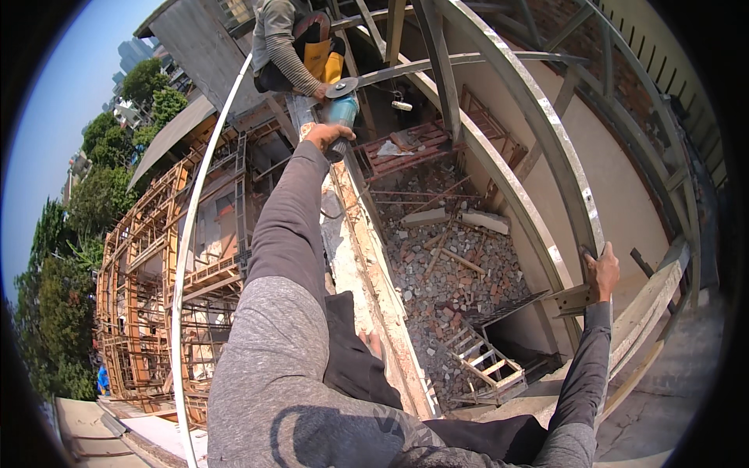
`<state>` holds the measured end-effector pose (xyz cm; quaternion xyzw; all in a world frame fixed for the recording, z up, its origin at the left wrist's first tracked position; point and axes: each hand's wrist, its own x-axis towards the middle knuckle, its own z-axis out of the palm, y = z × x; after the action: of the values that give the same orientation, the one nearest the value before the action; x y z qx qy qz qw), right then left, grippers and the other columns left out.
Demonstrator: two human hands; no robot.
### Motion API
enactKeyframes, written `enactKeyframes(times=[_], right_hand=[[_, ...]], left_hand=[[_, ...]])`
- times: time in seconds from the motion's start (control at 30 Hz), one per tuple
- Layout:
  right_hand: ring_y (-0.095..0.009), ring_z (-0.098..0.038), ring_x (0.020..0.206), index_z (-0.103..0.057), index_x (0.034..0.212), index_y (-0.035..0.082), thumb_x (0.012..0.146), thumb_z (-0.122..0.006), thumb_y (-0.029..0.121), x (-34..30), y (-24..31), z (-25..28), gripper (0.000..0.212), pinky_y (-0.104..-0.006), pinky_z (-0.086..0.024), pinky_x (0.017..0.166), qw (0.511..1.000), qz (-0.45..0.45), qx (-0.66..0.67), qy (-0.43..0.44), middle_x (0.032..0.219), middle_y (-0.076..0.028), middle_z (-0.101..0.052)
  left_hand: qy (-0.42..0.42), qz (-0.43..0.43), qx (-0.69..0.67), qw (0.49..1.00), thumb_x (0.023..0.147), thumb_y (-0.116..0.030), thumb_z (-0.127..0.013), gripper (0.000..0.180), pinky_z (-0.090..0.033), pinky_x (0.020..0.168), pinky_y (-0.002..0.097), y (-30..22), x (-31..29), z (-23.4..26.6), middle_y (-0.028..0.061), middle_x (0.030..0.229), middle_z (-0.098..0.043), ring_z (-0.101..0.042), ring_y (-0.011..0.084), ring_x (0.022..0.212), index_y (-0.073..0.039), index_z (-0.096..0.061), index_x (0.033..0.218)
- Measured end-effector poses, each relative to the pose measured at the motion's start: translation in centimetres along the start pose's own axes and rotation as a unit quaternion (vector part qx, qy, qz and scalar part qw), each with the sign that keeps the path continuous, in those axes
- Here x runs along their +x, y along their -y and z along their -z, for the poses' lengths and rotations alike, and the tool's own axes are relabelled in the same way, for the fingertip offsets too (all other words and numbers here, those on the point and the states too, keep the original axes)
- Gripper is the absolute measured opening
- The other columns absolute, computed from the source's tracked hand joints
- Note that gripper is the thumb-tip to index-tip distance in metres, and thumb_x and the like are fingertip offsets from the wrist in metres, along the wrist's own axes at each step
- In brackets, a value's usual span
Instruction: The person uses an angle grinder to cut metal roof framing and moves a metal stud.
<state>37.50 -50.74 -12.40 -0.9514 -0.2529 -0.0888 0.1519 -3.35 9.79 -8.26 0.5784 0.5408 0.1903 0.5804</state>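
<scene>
With your left hand [328, 136] wrapped round the grinder [342, 115] and your right hand [602, 273] clasping the beam [573, 168], brace firmly and angle the disc [342, 87] away from the co-worker's hand [321, 92].

The person's left arm [269, 324] stretches nearly straight, forward to the angle grinder [344, 111], its forearm in a dark sleeve [290, 214] that reaches the wrist. The left hand [328, 136], bare, wraps around the grinder's rear body with its fingers bent. The right arm [581, 390] also reaches forward, well to the right of the grinder and angled outward. The right hand [602, 273], bare too, is well apart from the grinder, on its near right side, fingers curled in a grip. The torso [343, 437] lies on the grinder's near side.
</scene>
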Motion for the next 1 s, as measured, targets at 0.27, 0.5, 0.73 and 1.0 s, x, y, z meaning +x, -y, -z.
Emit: enactKeyframes(times=[0.27, 0.5, 0.73, 1.0], right_hand=[[-0.051, -0.062, 0.092, -0.048, 0.100, 0.007, 0.079, -0.079, 0.047, -0.2, 0.5, 0.2, 0.054, -0.0579, -0.048, 0.076, 1.000, 0.003, 0.005, -0.010, 0.092, -0.026, -0.067], [-0.051, -0.061, 0.095, -0.049, 0.102, 0.006, 0.080, -0.079, 0.047, 0.0, 0.1, 0.0, 0.055, -0.0573, -0.048, 0.077, 1.000, 0.001, -0.002, 0.005, 0.093, -0.027, -0.066], [-0.051, -0.061, 0.093, -0.049, 0.099, 0.005, 0.079, -0.079, 0.047, 0.1, -0.1, -0.2, 0.056, -0.0578, -0.047, 0.075, 1.000, 0.010, -0.002, -0.008, 0.092, -0.028, -0.066], [-0.052, -0.061, 0.091, -0.050, 0.100, 0.006, 0.079, -0.080, 0.042, 0.1, -0.9, -0.6, 0.052, -0.0575, -0.047, 0.073, 0.999, 0.040, 0.009, -0.027, 0.090, -0.027, -0.066]], left_hand=[[0.022, -0.004, -0.015, 1.000, 0.070, -0.005, -0.080, 0.030, -0.059, 0.053, 0.0386, 0.7, 0.9, 0.5, 0.0163, 0.077, -0.069, -0.068, 0.0278, 0.056, 0.005, -0.062, 0.092], [0.019, -0.003, -0.014, 1.000, 0.069, -0.005, -0.081, 0.032, -0.059, 0.053, 0.0390, 0.6, -0.2, 0.4, 0.0167, 0.078, -0.069, -0.069, 0.0284, 0.057, 0.005, -0.062, 0.093], [0.004, -0.008, -0.010, 1.000, 0.062, -0.012, -0.085, 0.036, -0.052, 0.055, 0.0362, 1.0, 0.3, 0.4, 0.0143, 0.085, -0.068, -0.064, 0.0237, 0.061, 0.004, -0.069, 0.091], [0.007, -0.021, -0.011, 1.000, 0.064, -0.008, -0.086, 0.038, -0.056, 0.051, 0.0384, -0.2, -1.8, -0.5, 0.0144, 0.078, -0.069, -0.068, 0.0256, 0.057, 0.006, -0.065, 0.093]])
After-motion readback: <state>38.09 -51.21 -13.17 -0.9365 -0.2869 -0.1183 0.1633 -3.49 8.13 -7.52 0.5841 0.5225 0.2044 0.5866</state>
